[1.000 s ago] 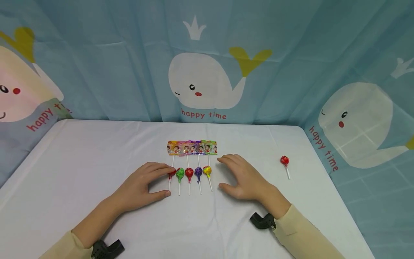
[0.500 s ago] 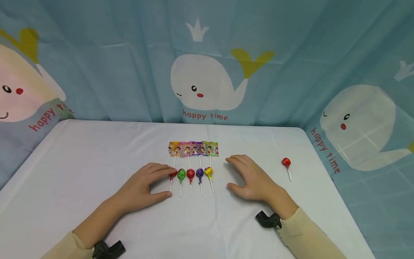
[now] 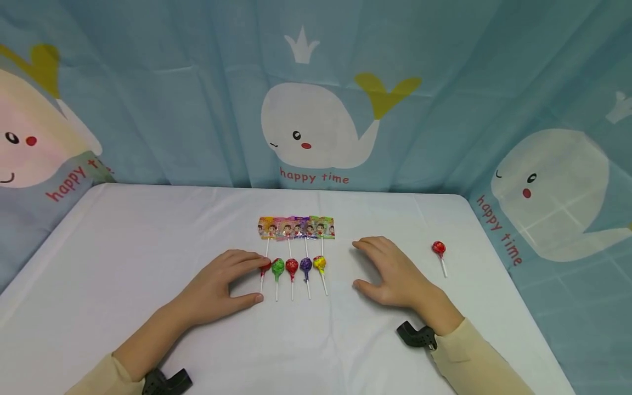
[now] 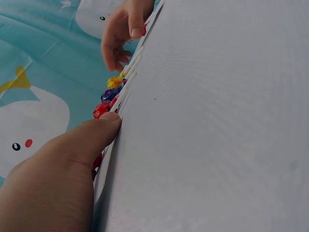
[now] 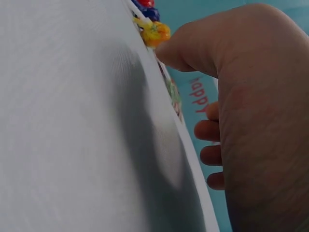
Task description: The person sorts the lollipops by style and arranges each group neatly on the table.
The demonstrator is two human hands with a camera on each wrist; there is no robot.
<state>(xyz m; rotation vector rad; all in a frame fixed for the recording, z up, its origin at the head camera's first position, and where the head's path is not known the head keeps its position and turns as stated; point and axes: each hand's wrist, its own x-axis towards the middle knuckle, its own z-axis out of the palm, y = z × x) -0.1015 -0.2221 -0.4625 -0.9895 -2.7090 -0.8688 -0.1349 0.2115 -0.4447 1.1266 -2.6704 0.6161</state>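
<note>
My left hand (image 3: pixel 217 291) rests on the table, fingertips on the head of a red lollipop (image 3: pixel 265 269) and thumb beside its stick. To the right in the same row lie a green lollipop (image 3: pixel 278 267), another red lollipop (image 3: pixel 292 266), a purple lollipop (image 3: pixel 306 264) and a yellow lollipop (image 3: pixel 319 263). My right hand (image 3: pixel 395 274) is to the right of the yellow one, fingers loosely bent and apart from the thumb, holding nothing. In the right wrist view the thumb overlaps the edge of the yellow lollipop (image 5: pixel 155 33).
Behind the row lie several lollipops in flat printed wrappers (image 3: pixel 296 227), sticks toward me. One more red lollipop (image 3: pixel 438 248) lies by itself at the right. A white cloth covers the table (image 3: pixel 148 230); a blue whale-print curtain (image 3: pixel 207 109) hangs behind it.
My right hand has moved right, away from the yellow lollipop. My left hand stays at the leftmost red lollipop, and the view has shifted slightly.
</note>
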